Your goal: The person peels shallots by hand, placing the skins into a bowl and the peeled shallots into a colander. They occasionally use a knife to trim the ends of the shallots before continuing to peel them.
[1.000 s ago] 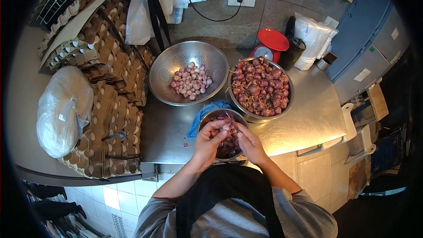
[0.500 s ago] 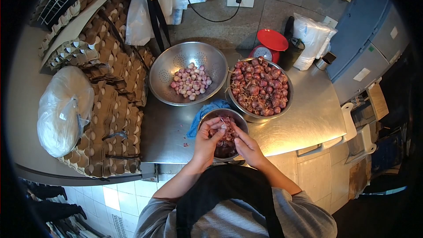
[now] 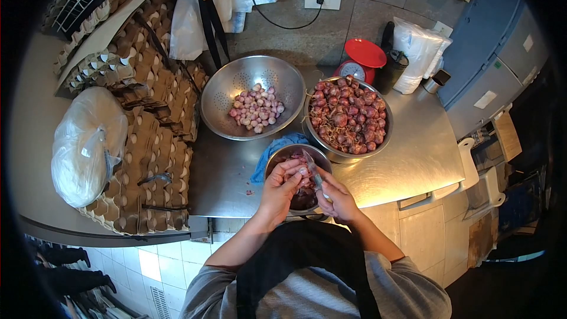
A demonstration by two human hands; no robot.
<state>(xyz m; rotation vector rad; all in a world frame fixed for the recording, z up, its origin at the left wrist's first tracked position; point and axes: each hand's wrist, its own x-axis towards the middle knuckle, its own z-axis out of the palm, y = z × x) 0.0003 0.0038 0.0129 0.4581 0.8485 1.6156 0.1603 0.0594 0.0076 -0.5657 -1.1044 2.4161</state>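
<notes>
Over a small metal bowl (image 3: 303, 201) of onion skins, my left hand (image 3: 280, 189) pinches a small pale shallot (image 3: 303, 171). My right hand (image 3: 338, 197) is closed round a small knife (image 3: 315, 176), its blade pointing up and left beside the shallot. Behind the small bowl, a metal colander (image 3: 221, 106) holds peeled pinkish shallots (image 3: 257, 108). To its right stands a metal bowl (image 3: 338, 155) heaped with unpeeled red shallots (image 3: 348, 115). A blue cloth (image 3: 260, 168) lies against the small bowl's left side.
Stacked egg trays (image 3: 150, 171) and a filled plastic bag (image 3: 88, 147) stand at the left. A red scale (image 3: 365, 53), a dark container (image 3: 392, 71) and white plastic packs (image 3: 411, 53) are at the back of the metal table (image 3: 413, 159). Other people's legs show at lower left.
The knife blade now shows clearly between my hands, where it was hard to see before. My right hand has turned and shifted slightly right and down.
</notes>
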